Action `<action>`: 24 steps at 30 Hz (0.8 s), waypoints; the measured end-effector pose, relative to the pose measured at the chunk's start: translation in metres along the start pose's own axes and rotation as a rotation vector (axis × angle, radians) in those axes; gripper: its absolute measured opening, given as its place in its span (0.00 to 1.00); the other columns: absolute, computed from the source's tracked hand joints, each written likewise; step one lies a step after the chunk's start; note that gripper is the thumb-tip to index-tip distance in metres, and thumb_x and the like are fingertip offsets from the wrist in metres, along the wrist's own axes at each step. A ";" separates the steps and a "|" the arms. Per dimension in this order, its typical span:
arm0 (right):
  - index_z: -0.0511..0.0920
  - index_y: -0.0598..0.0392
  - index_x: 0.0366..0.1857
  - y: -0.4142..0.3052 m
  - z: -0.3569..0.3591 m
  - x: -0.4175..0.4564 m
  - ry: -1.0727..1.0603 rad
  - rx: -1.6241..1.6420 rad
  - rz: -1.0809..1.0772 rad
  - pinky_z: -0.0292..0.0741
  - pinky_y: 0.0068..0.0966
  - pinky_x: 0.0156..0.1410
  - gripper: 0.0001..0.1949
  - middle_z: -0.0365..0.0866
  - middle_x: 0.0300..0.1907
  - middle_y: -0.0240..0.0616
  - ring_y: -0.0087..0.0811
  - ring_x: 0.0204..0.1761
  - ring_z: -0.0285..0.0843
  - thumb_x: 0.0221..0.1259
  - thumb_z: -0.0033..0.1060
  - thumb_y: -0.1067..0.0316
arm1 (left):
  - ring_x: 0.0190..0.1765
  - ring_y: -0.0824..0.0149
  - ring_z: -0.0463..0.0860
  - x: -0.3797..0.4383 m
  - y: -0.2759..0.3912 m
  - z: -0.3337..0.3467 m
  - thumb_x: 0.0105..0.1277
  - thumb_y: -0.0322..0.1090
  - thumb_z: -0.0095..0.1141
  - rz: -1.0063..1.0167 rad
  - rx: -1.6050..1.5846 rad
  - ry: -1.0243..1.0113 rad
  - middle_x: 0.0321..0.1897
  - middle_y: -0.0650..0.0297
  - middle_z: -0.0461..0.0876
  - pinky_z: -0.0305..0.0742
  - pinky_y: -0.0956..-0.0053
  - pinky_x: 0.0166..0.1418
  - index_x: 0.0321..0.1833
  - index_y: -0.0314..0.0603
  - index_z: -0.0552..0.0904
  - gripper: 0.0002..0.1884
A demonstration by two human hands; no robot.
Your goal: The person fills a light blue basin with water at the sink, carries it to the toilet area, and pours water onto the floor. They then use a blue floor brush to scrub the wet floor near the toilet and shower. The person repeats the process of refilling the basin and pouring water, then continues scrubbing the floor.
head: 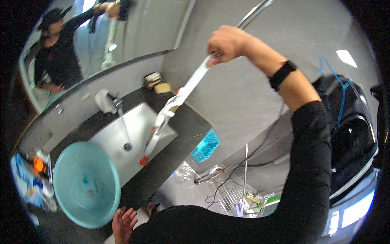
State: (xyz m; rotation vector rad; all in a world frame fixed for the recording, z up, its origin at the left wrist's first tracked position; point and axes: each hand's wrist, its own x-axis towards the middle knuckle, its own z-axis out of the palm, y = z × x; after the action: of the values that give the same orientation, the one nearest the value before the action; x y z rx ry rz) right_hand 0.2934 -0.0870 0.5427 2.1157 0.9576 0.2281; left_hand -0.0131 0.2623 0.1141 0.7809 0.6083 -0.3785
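My right hand, raised high over the counter, is closed on the upper end of a long white plastic implement with orange parts; its exact kind is unclear. The implement slants down, its orange tip over the near edge of the white sink. Water appears to run from the chrome faucet towards the drain. A large light-green plastic basin stands at the sink's left. Beside its lower rim, my left hand has its fingers apart and holds nothing; contact with the rim cannot be told.
A mirror hangs above the dark counter. Bottles and packets crowd the far left; a yellow sponge or soap lies behind the sink. Below right are a blue basket and a wire rack. A metal bar crosses the upper wall.
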 end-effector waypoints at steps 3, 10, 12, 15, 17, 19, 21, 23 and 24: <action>0.75 0.54 0.14 0.011 -0.007 0.022 0.108 -0.072 -0.074 0.68 0.37 0.27 0.21 0.74 0.16 0.40 0.45 0.23 0.74 0.45 0.65 0.46 | 0.49 0.56 0.78 0.006 -0.002 0.005 0.64 0.47 0.48 -0.030 -0.066 0.060 0.49 0.52 0.76 0.73 0.62 0.50 0.58 0.39 0.67 0.24; 0.72 0.50 0.13 -0.021 -0.043 0.080 0.230 -0.187 -0.280 0.70 0.35 0.30 0.22 0.76 0.18 0.38 0.42 0.26 0.76 0.48 0.61 0.43 | 0.47 0.58 0.80 0.004 0.004 0.002 0.64 0.41 0.50 -0.013 -0.080 0.049 0.50 0.48 0.75 0.80 0.66 0.43 0.59 0.32 0.64 0.26; 0.71 0.49 0.13 -0.021 -0.056 0.089 0.365 -0.260 -0.472 0.67 0.35 0.29 0.21 0.72 0.17 0.37 0.42 0.24 0.73 0.49 0.61 0.44 | 0.47 0.59 0.80 -0.001 0.009 0.010 0.64 0.40 0.50 -0.006 -0.004 0.030 0.49 0.49 0.75 0.80 0.65 0.43 0.59 0.32 0.64 0.25; 0.70 0.50 0.14 -0.030 -0.068 0.107 0.425 -0.287 -0.515 0.66 0.34 0.34 0.22 0.72 0.19 0.35 0.41 0.27 0.73 0.49 0.61 0.43 | 0.47 0.63 0.80 -0.002 0.010 0.018 0.62 0.40 0.53 -0.008 0.109 0.009 0.49 0.53 0.75 0.79 0.69 0.43 0.59 0.34 0.66 0.25; 0.71 0.49 0.16 -0.035 -0.065 0.113 0.387 -0.255 -0.510 0.66 0.35 0.35 0.21 0.73 0.20 0.34 0.41 0.28 0.74 0.49 0.60 0.43 | 0.47 0.65 0.79 0.002 0.013 0.028 0.62 0.40 0.54 -0.028 0.176 -0.008 0.49 0.55 0.76 0.78 0.71 0.43 0.59 0.35 0.66 0.25; 0.74 0.46 0.26 -0.026 -0.050 0.126 0.361 -0.284 -0.447 0.68 0.37 0.42 0.18 0.74 0.30 0.38 0.43 0.37 0.73 0.49 0.58 0.41 | 0.46 0.67 0.78 0.011 0.015 0.038 0.63 0.39 0.53 -0.003 0.205 -0.021 0.49 0.57 0.75 0.77 0.75 0.43 0.59 0.37 0.67 0.23; 0.79 0.41 0.43 0.007 -0.021 0.124 0.279 -0.380 -0.313 0.71 0.40 0.55 0.24 0.76 0.49 0.44 0.45 0.54 0.70 0.47 0.55 0.38 | 0.46 0.68 0.78 0.032 0.014 0.053 0.65 0.37 0.51 0.012 0.263 -0.052 0.49 0.58 0.75 0.76 0.76 0.43 0.59 0.38 0.67 0.22; 0.79 0.44 0.38 0.011 0.004 0.138 0.307 -0.405 -0.350 0.72 0.40 0.52 0.19 0.79 0.43 0.38 0.42 0.49 0.74 0.49 0.56 0.43 | 0.46 0.70 0.77 0.051 0.015 0.068 0.66 0.36 0.49 0.081 0.314 -0.022 0.49 0.59 0.75 0.76 0.76 0.43 0.59 0.37 0.68 0.20; 0.79 0.44 0.37 0.016 0.017 0.143 0.328 -0.402 -0.367 0.72 0.41 0.51 0.19 0.79 0.43 0.38 0.42 0.48 0.75 0.49 0.56 0.44 | 0.46 0.70 0.77 0.062 0.015 0.073 0.65 0.36 0.50 0.123 0.351 -0.013 0.49 0.59 0.75 0.75 0.76 0.43 0.59 0.37 0.68 0.20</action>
State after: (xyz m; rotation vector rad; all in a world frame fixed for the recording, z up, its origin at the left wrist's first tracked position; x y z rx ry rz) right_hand 0.4095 -0.0034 0.5217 1.5321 1.3448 0.5418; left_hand 0.0691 0.2116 0.1236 1.1449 0.4839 -0.3815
